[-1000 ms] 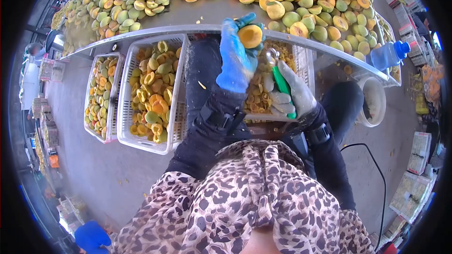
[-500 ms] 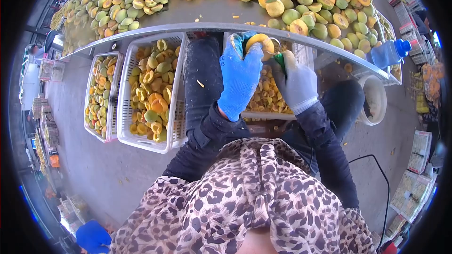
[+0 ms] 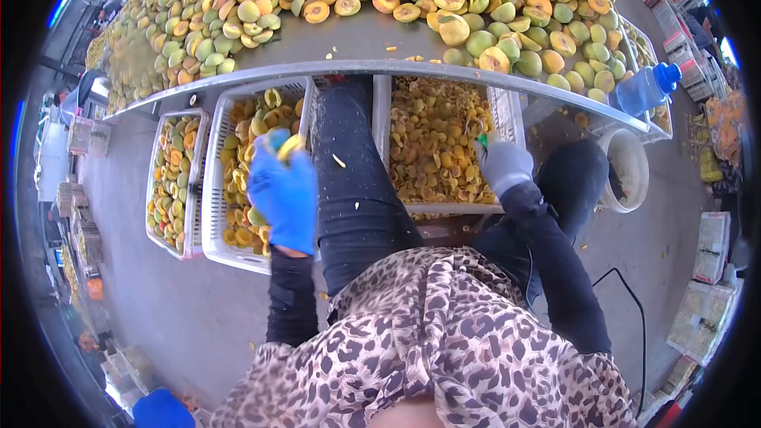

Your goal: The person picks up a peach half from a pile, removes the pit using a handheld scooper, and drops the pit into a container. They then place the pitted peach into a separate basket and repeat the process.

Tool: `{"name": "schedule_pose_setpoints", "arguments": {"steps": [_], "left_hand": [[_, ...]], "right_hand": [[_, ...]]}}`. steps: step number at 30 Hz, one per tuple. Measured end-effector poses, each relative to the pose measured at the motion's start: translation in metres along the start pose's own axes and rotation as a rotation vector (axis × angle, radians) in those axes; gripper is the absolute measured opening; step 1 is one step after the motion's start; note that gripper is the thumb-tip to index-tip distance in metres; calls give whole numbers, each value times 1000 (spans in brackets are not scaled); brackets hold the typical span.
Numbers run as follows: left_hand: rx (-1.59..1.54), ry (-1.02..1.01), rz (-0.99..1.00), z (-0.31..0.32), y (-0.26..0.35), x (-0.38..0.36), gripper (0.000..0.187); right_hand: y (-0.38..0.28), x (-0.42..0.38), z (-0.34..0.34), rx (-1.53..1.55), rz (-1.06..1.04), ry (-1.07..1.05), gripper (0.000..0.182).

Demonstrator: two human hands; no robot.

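My left hand (image 3: 282, 192), in a blue glove, holds a yellow fruit half (image 3: 290, 145) over the white crate (image 3: 214, 214) of fruit halves on my left. In a grey glove, my right hand (image 3: 501, 163) grips a green-handled scoop tool (image 3: 480, 139) above the crate of small orange pieces (image 3: 432, 139) between my knees. A metal table (image 3: 349, 40) in front carries a heap of halved green and orange fruit (image 3: 507, 0).
A second white crate (image 3: 170, 166) of halves stands further left. A blue-capped plastic bottle (image 3: 646, 89) lies at the table's right end, with a white bucket (image 3: 630, 170) below it. Stacked crates line both edges of the floor. A black cable (image 3: 626, 285) runs on the right.
My left hand swung from the table edge down and left to the left crate with the fruit half. My right hand dropped lower over the middle crate.
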State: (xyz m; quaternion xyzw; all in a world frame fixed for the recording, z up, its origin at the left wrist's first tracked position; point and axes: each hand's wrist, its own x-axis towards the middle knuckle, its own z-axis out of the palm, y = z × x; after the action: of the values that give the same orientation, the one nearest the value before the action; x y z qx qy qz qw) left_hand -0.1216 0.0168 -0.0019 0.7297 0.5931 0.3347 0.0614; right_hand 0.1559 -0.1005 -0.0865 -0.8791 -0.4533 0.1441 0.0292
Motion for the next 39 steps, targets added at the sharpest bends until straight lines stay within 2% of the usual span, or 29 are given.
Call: {"name": "schedule_pose_setpoints", "arguments": {"steps": [1,3,5,7,9,10,11,12,13,15,17,19,20,21,23,24,26,27,28,29,30,31,33,34,35,37,38,39], "left_hand": [[-2,4,15,4,-17,12,24],[369,249,318,16,-31,32,29],[-34,147,569,50,16,60,33],[-246,-66,744,100,73,80,43],[-194,-178,999,150,120,97,51],[-202,-175,1007,181,129,102,51],[-130,-260,1082,216,131,106,52],[-53,-346,1154,230,137,109,53],[-56,-347,1161,242,139,113,53],[80,-471,982,253,141,118,50],[57,-453,979,247,140,119,45],[-591,-663,419,225,142,120,37],[-926,-969,-17,207,143,127,36],[-909,-972,-23,194,136,122,36],[-1770,-1126,-471,165,120,104,40],[-1761,-1117,-476,152,120,96,40],[-1995,-1187,-740,131,124,76,36],[-1993,-1180,-744,130,118,65,36],[-1478,-878,-90,134,110,53,36],[-889,-533,449,136,105,41,36],[-1225,-557,260,132,118,26,37],[-1227,-554,254,118,123,23,37],[-1665,-776,-309,90,137,21,43],[-1720,-833,-390,84,141,20,48],[-1727,-831,-390,82,139,17,48],[-1359,-757,-122,83,131,13,53],[-1329,-728,60,97,113,8,74],[-1332,-727,57,97,108,10,74]], "right_hand": [[0,-5,6,9,7,10,31],[0,-6,20,48,-36,43,31],[-16,-10,10,109,-66,30,32],[-23,-8,5,215,-168,-30,29],[-22,-14,2,257,-246,35,24],[-19,-17,4,297,-248,107,21],[-14,-19,5,296,-241,115,21],[-10,-22,7,305,-235,137,22],[-6,-24,7,316,-230,156,23],[5,-25,3,333,-197,109,20],[12,-26,5,400,-208,134,20],[14,-21,-5,497,-216,192,19],[12,-16,-16,591,-228,262,17],[7,-12,-39,721,-227,230,17],[-4,-3,-63,952,-261,244,19],[-11,1,-72,961,-267,236,19],[-26,5,-84,741,-396,470,22],[-32,5,-82,744,-399,465,22],[-37,6,-79,835,-413,436,23],[-41,3,-76,925,-428,405,24],[-45,-2,-77,903,-431,409,25],[-46,-9,-78,900,-433,403,25],[-49,-19,-79,683,-428,492,26],[-49,-23,-80,676,-430,493,26],[-49,-28,-81,553,-432,523,26],[-48,-36,-82,424,-433,548,26],[-47,-39,-83,312,-424,539,27],[-46,-41,-83,201,-413,528,27]]}}
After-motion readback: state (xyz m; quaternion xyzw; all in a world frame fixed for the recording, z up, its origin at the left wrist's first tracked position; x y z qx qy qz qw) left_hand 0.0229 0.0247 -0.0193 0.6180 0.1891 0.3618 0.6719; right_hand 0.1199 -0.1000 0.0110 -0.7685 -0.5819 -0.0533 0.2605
